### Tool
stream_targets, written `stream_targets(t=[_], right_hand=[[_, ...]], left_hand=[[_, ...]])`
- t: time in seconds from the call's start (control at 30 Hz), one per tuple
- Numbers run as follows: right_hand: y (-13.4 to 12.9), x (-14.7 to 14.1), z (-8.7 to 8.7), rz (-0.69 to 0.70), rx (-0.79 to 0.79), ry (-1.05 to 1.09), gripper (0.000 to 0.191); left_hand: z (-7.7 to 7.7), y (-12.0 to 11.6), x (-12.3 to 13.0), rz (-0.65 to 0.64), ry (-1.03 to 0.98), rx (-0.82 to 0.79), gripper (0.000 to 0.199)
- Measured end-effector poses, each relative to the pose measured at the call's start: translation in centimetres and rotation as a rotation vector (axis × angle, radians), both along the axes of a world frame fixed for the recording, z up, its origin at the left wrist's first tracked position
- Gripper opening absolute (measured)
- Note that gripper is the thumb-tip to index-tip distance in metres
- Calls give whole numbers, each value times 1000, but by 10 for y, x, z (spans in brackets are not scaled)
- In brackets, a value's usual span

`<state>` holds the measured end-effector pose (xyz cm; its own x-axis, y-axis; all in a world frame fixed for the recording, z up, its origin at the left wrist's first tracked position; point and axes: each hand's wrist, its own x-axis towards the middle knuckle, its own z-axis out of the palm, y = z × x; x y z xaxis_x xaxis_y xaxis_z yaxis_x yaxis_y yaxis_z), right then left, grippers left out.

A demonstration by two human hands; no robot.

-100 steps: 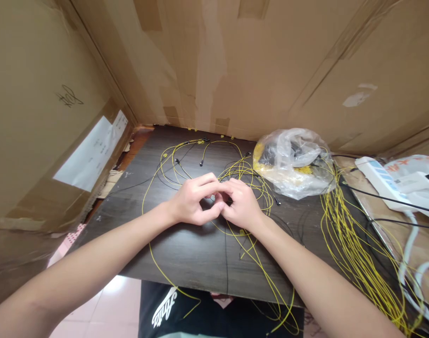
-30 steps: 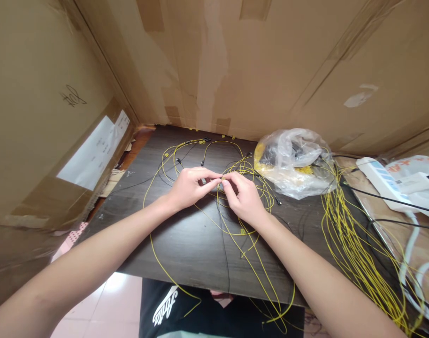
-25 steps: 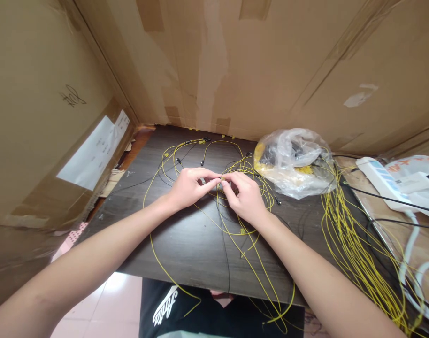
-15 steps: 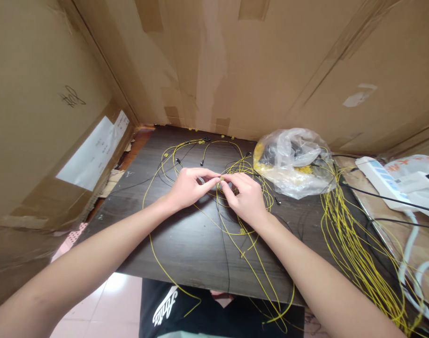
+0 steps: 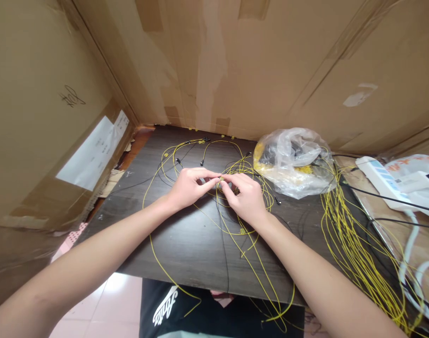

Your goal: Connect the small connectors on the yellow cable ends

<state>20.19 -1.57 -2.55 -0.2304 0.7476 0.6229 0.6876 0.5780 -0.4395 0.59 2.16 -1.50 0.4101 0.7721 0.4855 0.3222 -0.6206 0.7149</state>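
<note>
Over the middle of the dark tabletop, my left hand (image 5: pixel 190 188) and my right hand (image 5: pixel 248 196) meet fingertip to fingertip. Both are closed in a pinch around a small yellow tab (image 5: pixel 221 179), mostly covered by the fingers. A thin black wire (image 5: pixel 226 249) runs down from the fingertips to the table's front edge. Beneath and around my right hand lie loose loops of thin yellow wire (image 5: pixel 240 165), several with small black ends. Another yellow tab (image 5: pixel 242 231) sits on the wire below my right hand.
A clear plastic bag (image 5: pixel 294 164) with yellow and black contents stands back right. Beside it a thick bundle of yellow wires (image 5: pixel 348 253) hangs toward the front. A white power strip (image 5: pixel 383 183) lies far right. Cardboard walls (image 5: pixel 214 70) enclose the back and left of the table (image 5: pixel 186 249).
The hands stay pinched together in nearly the same place. The black wire below them has shifted very slightly.
</note>
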Motion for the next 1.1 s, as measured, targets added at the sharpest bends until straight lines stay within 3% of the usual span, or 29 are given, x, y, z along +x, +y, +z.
stream_targets(t=[0.4, 0.8, 1.1], right_hand=[[1, -1, 3, 47, -56, 165, 23], [0, -3, 9, 74, -219, 294, 20], [0, -2, 9, 126, -302, 274, 26]], left_hand=[[1, 0, 1, 13, -38, -80, 17], [1, 0, 0, -7, -58, -18, 20], [1, 0, 0, -32, -45, -33, 20]])
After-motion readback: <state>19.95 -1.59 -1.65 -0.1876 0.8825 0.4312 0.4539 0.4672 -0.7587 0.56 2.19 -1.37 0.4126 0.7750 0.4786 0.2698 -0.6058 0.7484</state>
